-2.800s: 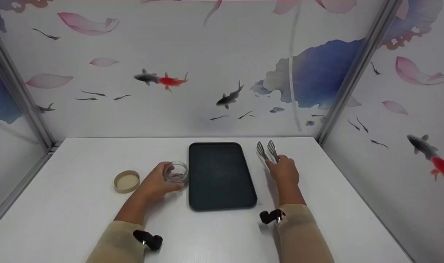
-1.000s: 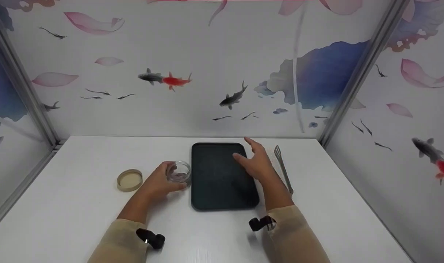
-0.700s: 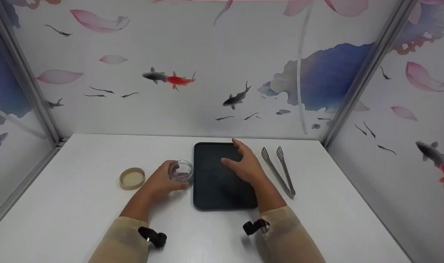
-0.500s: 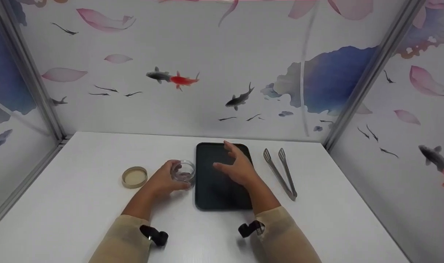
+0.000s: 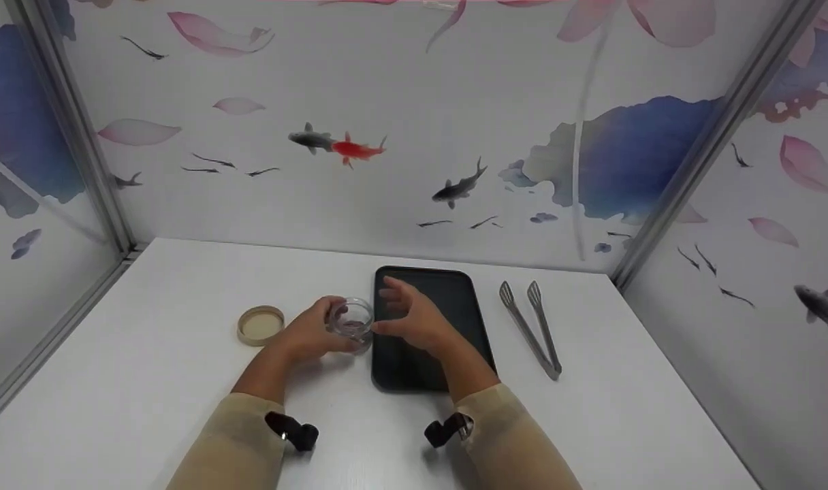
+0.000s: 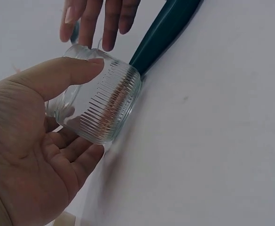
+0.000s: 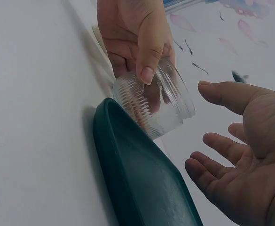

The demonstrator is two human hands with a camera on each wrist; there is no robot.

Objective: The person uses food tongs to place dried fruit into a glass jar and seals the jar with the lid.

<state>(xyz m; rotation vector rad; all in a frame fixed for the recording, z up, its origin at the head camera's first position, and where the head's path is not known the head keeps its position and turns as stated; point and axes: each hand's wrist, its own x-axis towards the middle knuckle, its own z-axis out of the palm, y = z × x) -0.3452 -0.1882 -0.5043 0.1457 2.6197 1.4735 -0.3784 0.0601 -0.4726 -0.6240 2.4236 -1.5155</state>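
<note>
Head view: jar (image 5: pixel 351 320) sits between both hands.

White table (image 5: pixel 148 354) — jar (image 5: pixel 352 320), lid (image 5: pixel 260 324), tray (image 5: pixel 448 299), tongs (image 5: pixel 533 329).

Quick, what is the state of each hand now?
Left hand: grips the glass jar.
Right hand: open, holds nothing, near the jar above the tray.

Setting: staged recording booth, not a lived-in room. White bench (image 5: pixel 148 381) enclosed on three sides by panels (image 5: pixel 400 88) printed with fish and petals, joined by aluminium corner posts (image 5: pixel 717 136).
</note>
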